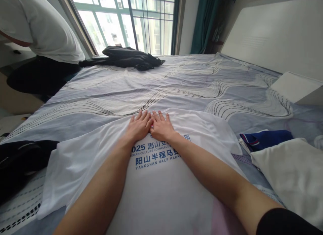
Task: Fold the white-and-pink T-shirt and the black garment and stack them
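A white T-shirt (161, 184) with blue printed lettering lies spread over the bed in front of me. Flat on its upper part, close to the far edge, rests my left hand (139, 126), fingers stretched forward. Beside it my right hand (162, 126) also presses flat on the fabric, and the two thumbs meet or nearly meet. Neither hand grips anything. A little red and blue print shows between them. My forearms cross over the shirt and cover parts of the lettering.
The bed has a grey patterned sheet (186, 83). A black garment (126, 57) lies at its far edge, dark cloth (22, 164) at left. Folded blue (275, 139) and cream clothes (292, 171) lie at right near a white box (297, 85). Another person (50, 29) sits at far left.
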`<state>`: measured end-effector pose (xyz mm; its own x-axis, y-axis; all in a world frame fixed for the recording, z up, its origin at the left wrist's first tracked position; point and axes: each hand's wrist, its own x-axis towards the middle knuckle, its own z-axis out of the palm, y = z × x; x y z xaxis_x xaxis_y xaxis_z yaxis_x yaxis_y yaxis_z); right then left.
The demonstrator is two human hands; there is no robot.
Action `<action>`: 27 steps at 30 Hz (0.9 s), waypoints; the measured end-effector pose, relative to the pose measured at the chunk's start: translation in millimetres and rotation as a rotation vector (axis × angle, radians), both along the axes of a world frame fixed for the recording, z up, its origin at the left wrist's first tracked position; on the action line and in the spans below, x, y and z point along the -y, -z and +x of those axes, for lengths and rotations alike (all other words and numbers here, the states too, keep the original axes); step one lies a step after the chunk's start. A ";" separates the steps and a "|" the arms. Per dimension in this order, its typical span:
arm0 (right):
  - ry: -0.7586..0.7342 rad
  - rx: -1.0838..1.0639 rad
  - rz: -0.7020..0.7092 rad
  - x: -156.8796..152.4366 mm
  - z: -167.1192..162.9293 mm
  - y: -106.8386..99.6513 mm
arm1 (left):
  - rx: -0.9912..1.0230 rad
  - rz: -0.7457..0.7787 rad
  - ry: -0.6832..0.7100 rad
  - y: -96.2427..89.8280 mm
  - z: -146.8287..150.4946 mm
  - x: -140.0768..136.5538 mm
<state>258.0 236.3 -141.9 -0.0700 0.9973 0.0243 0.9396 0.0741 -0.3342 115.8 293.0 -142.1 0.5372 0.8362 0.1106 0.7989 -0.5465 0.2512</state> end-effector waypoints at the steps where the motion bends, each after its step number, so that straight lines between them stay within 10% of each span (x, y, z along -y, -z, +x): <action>1: 0.012 0.015 -0.060 0.5 5.2 2.1 | -0.060 -0.044 -0.028 2.7 -3.7 -1.0; 14: 0.539 0.164 -0.088 64.4 196.7 18.0 | -0.099 -0.033 -0.211 6.9 -27.9 -13.5; 27: 0.940 0.053 -0.133 139.8 226.1 -15.9 | -0.242 -0.040 -0.428 2.8 -125.6 148.7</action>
